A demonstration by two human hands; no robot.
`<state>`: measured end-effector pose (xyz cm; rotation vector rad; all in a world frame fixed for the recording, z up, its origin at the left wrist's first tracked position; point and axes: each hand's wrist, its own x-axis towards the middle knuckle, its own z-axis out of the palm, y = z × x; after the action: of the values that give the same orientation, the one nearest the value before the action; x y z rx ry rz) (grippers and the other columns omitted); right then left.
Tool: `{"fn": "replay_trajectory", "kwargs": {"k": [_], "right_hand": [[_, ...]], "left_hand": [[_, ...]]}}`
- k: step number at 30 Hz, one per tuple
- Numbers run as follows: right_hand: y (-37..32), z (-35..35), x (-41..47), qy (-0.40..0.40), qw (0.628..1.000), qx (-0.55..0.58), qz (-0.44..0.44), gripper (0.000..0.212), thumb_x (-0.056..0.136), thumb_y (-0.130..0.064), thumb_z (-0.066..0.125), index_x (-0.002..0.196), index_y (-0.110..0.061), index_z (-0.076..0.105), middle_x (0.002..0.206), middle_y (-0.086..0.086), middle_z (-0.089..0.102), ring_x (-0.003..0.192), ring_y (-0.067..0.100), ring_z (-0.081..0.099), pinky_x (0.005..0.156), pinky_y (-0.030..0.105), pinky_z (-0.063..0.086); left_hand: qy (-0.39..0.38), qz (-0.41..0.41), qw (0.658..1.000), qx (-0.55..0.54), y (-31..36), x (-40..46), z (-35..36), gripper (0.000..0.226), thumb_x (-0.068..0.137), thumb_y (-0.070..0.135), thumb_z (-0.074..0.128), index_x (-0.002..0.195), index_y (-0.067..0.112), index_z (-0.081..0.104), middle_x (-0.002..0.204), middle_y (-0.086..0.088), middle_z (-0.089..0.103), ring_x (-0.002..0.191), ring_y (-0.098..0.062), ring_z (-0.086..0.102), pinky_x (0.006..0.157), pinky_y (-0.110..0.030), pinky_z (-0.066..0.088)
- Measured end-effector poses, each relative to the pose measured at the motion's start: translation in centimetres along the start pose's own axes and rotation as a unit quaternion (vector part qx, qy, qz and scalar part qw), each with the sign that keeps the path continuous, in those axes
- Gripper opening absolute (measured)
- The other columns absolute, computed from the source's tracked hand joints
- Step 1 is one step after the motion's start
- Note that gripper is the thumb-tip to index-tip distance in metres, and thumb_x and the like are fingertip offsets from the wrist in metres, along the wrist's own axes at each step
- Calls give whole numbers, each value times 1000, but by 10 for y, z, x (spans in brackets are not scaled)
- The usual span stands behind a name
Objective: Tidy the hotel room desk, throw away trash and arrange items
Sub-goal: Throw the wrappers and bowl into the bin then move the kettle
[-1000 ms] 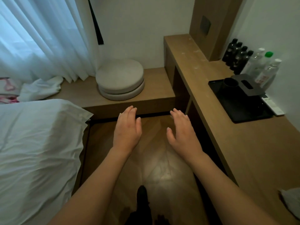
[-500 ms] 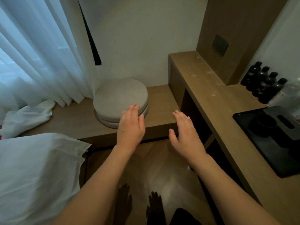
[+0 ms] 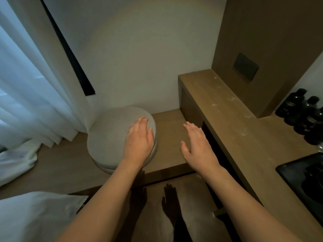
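Both hands flat, holding nothing: left hand [image 3: 139, 142] hovering over round cushions [image 3: 111, 137], right hand [image 3: 197, 145] nearing desk [image 3: 232, 130] edge; desk running lengthwise away.

This is a hotel bedroom. White bedding [image 3: 35, 215] lies at the lower left beside a sheer curtain [image 3: 29, 95], and a long wooden surface [image 3: 232, 123] runs along the wall with a row of dark bottles [image 3: 304, 114] and a black tray [image 3: 300, 179]. Round grey cushions [image 3: 111, 137] sit stacked on a low wooden bench [image 3: 66, 163] under the window.
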<state>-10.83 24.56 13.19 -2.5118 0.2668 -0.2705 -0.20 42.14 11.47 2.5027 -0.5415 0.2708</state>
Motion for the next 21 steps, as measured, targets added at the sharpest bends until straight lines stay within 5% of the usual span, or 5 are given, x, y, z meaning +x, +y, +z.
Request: {"fn": "replay_trajectory", "kwargs": {"k": [8,14,21], "right_hand": [[24,1,93,12,997,11,75,60,101,-28,49,155,-23,24,163,-6,22,150,8,13,124,33,11],[41,4,154,54,985,12,162,60,102,-27,49,156,-23,24,162,-5,23,149,7,13,117,21,2],[62,-6,188,134,945,31,296,60,101,-28,50,155,-25,24,162,-5,24,150,11,12,116,23,5]], "left_hand": [[-52,28,998,-16,-10,110,50,45,106,24,44,147,7,47,150,-12,49,140,-25,42,121,-44,31],[-109,97,988,-41,-13,200,90,42,106,22,45,144,5,49,146,-14,53,137,-28,46,118,-50,34],[-182,204,960,-68,16,286,136,44,105,25,43,146,7,47,148,-11,51,139,-26,45,117,-48,37]]}}
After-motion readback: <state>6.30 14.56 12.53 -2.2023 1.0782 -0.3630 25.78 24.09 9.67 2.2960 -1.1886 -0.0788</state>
